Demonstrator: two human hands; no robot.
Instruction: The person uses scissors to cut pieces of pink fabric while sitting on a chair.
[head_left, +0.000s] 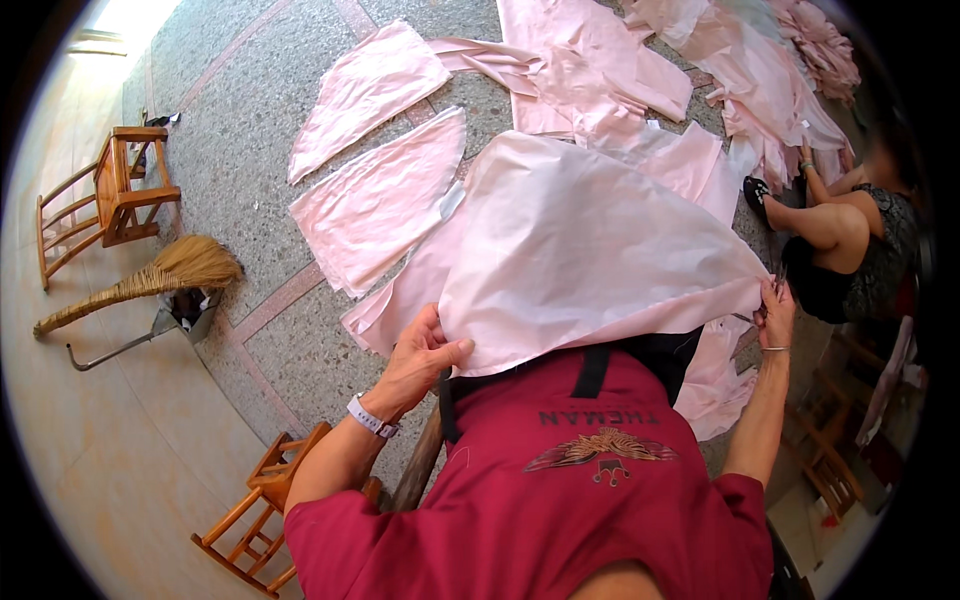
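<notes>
A large pale pink cloth piece (590,250) is spread across my lap, its near edge stretched between my two hands. My left hand (425,362) grips the left end of that edge, thumb on top and fingers behind the fabric. At the right corner, my right hand (774,316) is closed on the cloth. Something small and dark shows beside its fingers, too small to make out. Beyond the cloth, two stacks of pink fabric panels, a farther stack (372,90) and a nearer stack (385,200), lie on the floor.
More pink fabric (590,75) is heaped on the speckled floor (250,130). At the right a person (850,230) sits low beside another pink heap (770,90). Along the left stand a wooden chair (125,195), a straw broom (180,270), a dustpan (190,315) and a second chair (265,490).
</notes>
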